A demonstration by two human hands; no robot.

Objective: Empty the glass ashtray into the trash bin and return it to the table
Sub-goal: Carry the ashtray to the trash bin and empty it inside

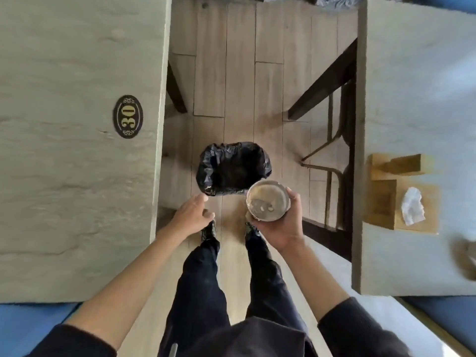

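The right hand (280, 228) had the glass ashtray (268, 200) cupped from beneath, fingers wrapped round its wall, mouth up, ash and a few butts lying in the bowl. It hung just off the near right corner of the trash bin (233, 168), which stood on the floor in the aisle between two tables, black liner gaping. The left hand (192, 213) hovered empty, fingers loosely spread, by the bin's near left corner. The right hand was the carrier, so the tip looked like going forward and left, over that rim.
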